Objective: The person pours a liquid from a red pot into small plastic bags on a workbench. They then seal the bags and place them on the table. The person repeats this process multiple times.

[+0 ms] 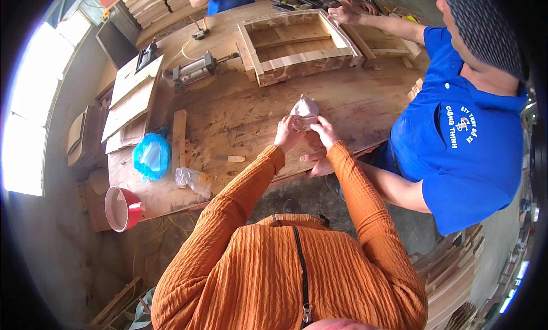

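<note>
Over the wooden worktable (251,116), my left hand (287,133) and my right hand (326,132) are closed together around a pale pinkish-white lump (305,107) with a peaked top. It looks like soft putty, or a small bag of it; I cannot tell which. My left fingers grip its left side, and my right fingers press its lower right. Just below my right wrist is a co-worker's hand (321,163) at the table edge. A small wood piece (236,158) lies left of my hands.
A wooden frame (305,61) lies beyond my hands, touched by the co-worker in blue (456,142) at right. A metal cylinder tool (194,70), stacked boards (134,99), a blue bag (152,156), a clear bag (195,180) and a red bowl (135,210) are at left.
</note>
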The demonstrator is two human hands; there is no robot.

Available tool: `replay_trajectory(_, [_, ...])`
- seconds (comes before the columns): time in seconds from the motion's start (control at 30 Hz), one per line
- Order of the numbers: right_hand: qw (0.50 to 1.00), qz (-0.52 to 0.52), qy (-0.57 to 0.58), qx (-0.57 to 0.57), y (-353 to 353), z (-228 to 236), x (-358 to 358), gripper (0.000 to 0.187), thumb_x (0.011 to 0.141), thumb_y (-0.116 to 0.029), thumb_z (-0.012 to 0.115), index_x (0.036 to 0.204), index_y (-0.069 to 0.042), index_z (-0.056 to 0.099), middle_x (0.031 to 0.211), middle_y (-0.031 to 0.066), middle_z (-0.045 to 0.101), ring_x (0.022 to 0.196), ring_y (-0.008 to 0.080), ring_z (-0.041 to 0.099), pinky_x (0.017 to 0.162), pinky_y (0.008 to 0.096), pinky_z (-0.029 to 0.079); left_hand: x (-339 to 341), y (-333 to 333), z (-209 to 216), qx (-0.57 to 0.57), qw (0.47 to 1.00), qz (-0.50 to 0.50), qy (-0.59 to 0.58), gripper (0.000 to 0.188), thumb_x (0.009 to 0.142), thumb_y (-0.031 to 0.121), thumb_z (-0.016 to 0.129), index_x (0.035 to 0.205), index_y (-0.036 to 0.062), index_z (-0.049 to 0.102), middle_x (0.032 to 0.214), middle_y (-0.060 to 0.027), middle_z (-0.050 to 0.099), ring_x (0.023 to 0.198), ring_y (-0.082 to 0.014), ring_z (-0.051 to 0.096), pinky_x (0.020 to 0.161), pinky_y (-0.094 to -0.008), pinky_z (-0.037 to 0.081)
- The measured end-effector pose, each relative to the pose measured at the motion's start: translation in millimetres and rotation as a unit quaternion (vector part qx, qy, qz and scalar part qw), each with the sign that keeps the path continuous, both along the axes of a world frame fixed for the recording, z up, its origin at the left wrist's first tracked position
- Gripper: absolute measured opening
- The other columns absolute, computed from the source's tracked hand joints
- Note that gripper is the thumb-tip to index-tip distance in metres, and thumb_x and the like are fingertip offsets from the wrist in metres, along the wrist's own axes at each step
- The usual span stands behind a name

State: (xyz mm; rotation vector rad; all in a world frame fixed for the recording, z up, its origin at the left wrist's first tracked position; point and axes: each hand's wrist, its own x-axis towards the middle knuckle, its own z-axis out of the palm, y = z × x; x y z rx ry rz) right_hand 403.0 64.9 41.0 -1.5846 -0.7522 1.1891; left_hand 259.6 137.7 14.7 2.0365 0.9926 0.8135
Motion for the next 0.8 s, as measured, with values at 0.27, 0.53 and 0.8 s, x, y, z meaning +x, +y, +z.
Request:
replay_trajectory(0.27, [0.975,-0.090,-0.179,0.101,-10,-12,19,0.044,0.081,-0.013,0.062,0.122,-0.002,0.052,0.116,0.0127,0.059,0.094,0.0183,0.059,0.083,0.0321,0.048,16,-12,-10,0.040,0.998,0.027,-0.034,0.039,0.063,0.015,0.076,0.100,0.0125,0.064,0.117,-0.0152,0.053,0.110,-0.0332,0.049,0.095,-0.0424,0.043])
replay_trajectory(0.53, [0.965,-0.040,-0.085,0.244,9,9,-39,0.018,0.089,-0.006,0.053,0.105,-0.003,0.060,0.090,0.0014,0.062,0.072,0.0063,0.054,0.063,0.0199,0.044,-53,-47,18,-0.010,0.998,0.045,-0.032,0.035,0.072,0.016,0.071,0.104,0.0076,0.060,0.113,-0.0162,0.053,0.103,-0.0312,0.054,0.087,-0.0394,0.047])
replay_trajectory(0.8, [0.922,0.216,-0.097,0.308,56,30,-206,0.012,0.085,-0.008,0.058,0.094,-0.006,0.065,0.079,0.0015,0.064,0.064,0.0069,0.057,0.058,0.0215,0.046,-264,-130,68,-0.142,0.960,0.236,-0.041,0.014,0.082,0.014,0.068,0.086,0.0025,0.062,0.073,-0.0034,0.062,0.067,-0.0072,0.056,0.062,-0.0246,0.048])
